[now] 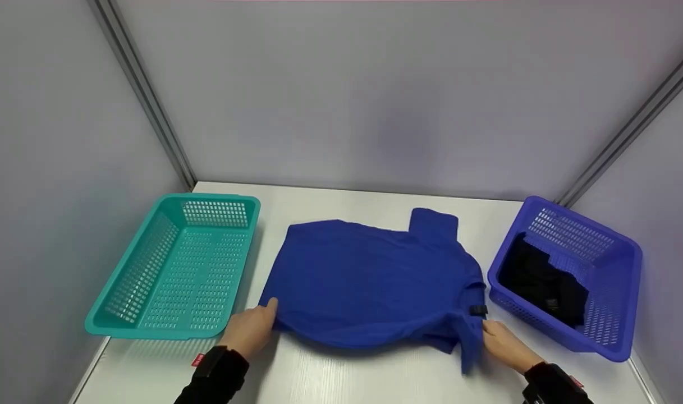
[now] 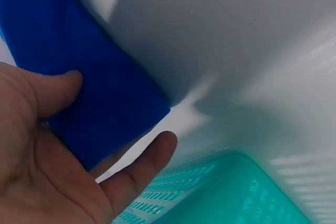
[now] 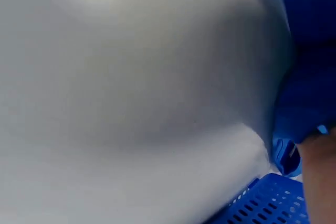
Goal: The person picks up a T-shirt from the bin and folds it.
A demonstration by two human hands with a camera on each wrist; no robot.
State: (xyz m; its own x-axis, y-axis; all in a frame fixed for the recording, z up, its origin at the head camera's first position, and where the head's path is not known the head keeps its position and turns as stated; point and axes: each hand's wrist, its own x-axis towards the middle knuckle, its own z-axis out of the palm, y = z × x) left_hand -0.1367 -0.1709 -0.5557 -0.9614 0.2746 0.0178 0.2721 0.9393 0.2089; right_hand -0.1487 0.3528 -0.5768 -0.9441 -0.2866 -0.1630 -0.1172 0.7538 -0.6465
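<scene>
A blue short-sleeved shirt lies sideways over the white table, its collar end toward the right and one sleeve pointing to the back. My left hand pinches the hem's near corner; in the left wrist view the thumb lies over the blue cloth. At the collar end, my right hand grips the cloth near the shoulder, below a small dark label. The near sleeve hangs beside that hand. Most of the right hand's fingers are hidden in the right wrist view.
To the left stands a green perforated basket with nothing in it. A purple-blue basket at the right holds black cloth. Grey walls enclose the table at the back and both sides.
</scene>
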